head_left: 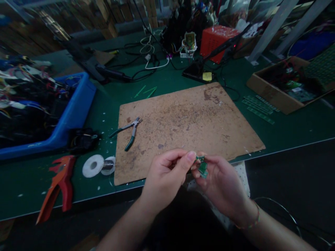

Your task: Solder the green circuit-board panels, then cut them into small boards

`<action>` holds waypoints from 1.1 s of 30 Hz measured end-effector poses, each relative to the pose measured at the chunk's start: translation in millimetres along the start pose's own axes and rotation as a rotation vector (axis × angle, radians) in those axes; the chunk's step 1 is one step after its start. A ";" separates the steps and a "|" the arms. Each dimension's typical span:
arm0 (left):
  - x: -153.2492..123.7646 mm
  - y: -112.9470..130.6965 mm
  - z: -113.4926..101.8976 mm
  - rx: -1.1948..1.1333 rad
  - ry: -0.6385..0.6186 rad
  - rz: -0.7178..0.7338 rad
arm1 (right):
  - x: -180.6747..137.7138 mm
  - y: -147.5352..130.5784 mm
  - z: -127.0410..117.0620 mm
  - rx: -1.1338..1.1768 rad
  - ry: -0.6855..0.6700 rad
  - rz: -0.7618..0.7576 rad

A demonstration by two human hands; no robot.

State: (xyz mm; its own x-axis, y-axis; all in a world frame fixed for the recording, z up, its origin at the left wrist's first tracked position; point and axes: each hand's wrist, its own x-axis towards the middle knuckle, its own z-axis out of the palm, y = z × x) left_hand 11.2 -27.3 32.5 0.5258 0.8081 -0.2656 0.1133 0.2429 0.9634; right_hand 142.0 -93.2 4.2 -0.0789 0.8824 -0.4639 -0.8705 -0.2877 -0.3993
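Observation:
My left hand [169, 176] pinches the edge of a small green circuit board [202, 168] between thumb and fingers. From the other side my right hand [221, 181] curls its fingers around the same piece, palm turned up; a second small green bit sits by the left thumb tip, and I cannot make out whether it is separate. Both hands are over the front edge of a stained brown board [188, 118]. Green-handled cutting pliers [131, 130] lie with handles spread on the board's left side.
Left of the board are a solder wire spool [95, 166], an orange-red wire stripper [61, 183] and a blue crate [83, 101] of wired parts. Behind stand a soldering iron stand [196, 71] and a red box [216, 42]. Right: green circuit strips [259, 106], a cardboard box [272, 92].

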 end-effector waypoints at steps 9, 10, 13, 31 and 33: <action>7.4 4.6 12.1 0.736 -0.058 0.409 | 1.5 -3.7 4.1 0.156 -0.006 -0.090; 8.1 2.7 12.0 0.765 -0.056 0.409 | 1.7 -3.7 3.1 0.175 -0.009 -0.087; 9.8 1.1 12.6 0.775 -0.047 0.412 | 0.9 -6.3 0.0 0.222 -0.011 -0.095; -6.9 -19.5 -22.7 0.291 0.230 -0.012 | -9.9 -131.5 -47.0 -0.216 0.293 -0.676; -12.2 -26.0 -29.4 0.328 0.201 -0.044 | 3.4 -149.9 -59.0 -0.276 0.314 -0.728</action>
State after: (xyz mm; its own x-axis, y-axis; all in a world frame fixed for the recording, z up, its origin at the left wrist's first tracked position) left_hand -23.0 -27.7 9.6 0.3421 0.8978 -0.2773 0.4132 0.1213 0.9025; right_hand 300.9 -69.1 15.8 0.6312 0.7500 -0.1976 -0.4982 0.1968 -0.8444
